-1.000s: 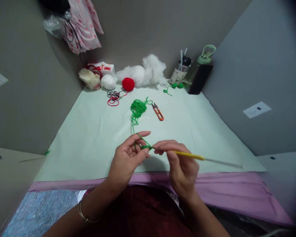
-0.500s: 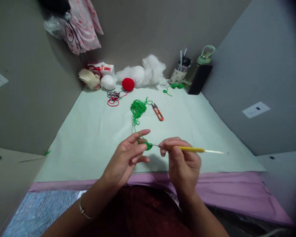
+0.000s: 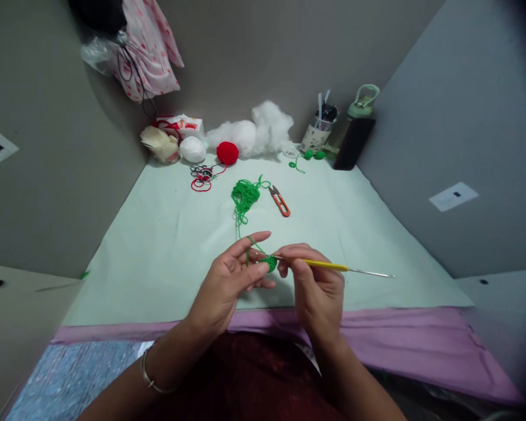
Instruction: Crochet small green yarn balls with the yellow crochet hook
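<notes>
Between thumb and fingers, my left hand (image 3: pixel 228 278) pinches a small green crochet piece (image 3: pixel 270 263). Green yarn runs over its raised index finger and back to a loose green yarn tangle (image 3: pixel 245 196) on the table. My right hand (image 3: pixel 318 286) grips a yellow-handled crochet hook (image 3: pixel 326 265) like a pen. The hook's left tip passes at the top of the green piece and shows beyond it near my left fingers; its other metal end points right. Orange thread snips (image 3: pixel 281 202) lie beside the yarn tangle.
Along the back wall are a white yarn ball (image 3: pixel 193 149), a red yarn ball (image 3: pixel 227 153), white stuffing (image 3: pixel 267 128), a pen cup (image 3: pixel 318 134), a bottle (image 3: pixel 363 108) and a leaning dark phone (image 3: pixel 354 143). Small green pieces (image 3: pixel 313 155) lie by the cup. Grey panels stand on both sides.
My right hand and the hook have moved left, pushing the hook's tip past the green piece. My left hand with the piece has shifted slightly right.
</notes>
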{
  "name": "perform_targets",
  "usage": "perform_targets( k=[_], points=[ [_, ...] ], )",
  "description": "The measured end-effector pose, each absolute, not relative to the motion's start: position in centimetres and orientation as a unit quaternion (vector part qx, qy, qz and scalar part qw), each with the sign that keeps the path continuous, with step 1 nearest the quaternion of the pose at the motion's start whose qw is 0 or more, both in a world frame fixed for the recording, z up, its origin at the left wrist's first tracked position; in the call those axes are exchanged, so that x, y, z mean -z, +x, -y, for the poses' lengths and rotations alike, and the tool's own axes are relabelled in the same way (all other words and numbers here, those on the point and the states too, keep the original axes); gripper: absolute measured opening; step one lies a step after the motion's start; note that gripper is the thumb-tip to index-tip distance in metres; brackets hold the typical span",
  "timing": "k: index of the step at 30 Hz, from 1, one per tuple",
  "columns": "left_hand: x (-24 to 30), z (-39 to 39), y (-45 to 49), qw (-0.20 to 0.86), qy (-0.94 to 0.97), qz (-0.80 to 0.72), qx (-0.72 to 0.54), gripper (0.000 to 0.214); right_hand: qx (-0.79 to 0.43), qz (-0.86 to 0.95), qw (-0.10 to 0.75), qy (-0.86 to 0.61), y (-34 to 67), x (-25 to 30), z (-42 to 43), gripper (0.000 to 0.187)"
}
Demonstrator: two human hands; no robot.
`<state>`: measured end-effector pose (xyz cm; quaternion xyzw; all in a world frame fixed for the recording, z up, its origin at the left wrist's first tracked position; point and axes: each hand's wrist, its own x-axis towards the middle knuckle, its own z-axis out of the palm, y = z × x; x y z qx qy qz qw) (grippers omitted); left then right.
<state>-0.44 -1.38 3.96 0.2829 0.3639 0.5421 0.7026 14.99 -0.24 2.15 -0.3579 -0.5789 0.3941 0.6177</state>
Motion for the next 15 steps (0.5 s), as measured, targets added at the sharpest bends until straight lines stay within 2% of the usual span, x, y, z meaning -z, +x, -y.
perform_targets(
  k=[2, 4, 7, 9, 12, 15],
  points=[
    [-3.8, 1.4, -0.3, 0.691, 0.277, -0.371, -0.554, 0.043, -0.35, 0.614, 0.606, -0.365, 14.9, -2.1, 0.5, 0.023],
    [-3.6, 1.4, -0.1, 0.689, 0.26, -0.365, -0.57, 0.045, -0.241, 0.686, 0.583, -0.362, 15.0, -1.8, 0.8, 0.029],
    [-3.4, 1.2, -0.1, 0.741, 0.216, -0.331, -0.543, 0.042, -0.112, 0.745, 0.561, -0.343, 15.2, -1.6, 1.0, 0.038],
    [-3.5, 1.0, -0.4, 0.777, 0.188, -0.315, -0.511, 0.038, -0.147, 0.712, 0.59, -0.353, 15.4, -1.6, 0.7, 0.034],
    [-3.9, 0.8, -0.8, 0.767, 0.173, -0.321, -0.528, 0.032, -0.314, 0.597, 0.645, -0.359, 15.6, -2.0, 0.0, 0.023],
    [-4.1, 1.0, -0.7, 0.731, 0.22, -0.33, -0.555, 0.033, -0.447, 0.535, 0.636, -0.331, 15.4, -2.2, -0.3, 0.017]
  ],
)
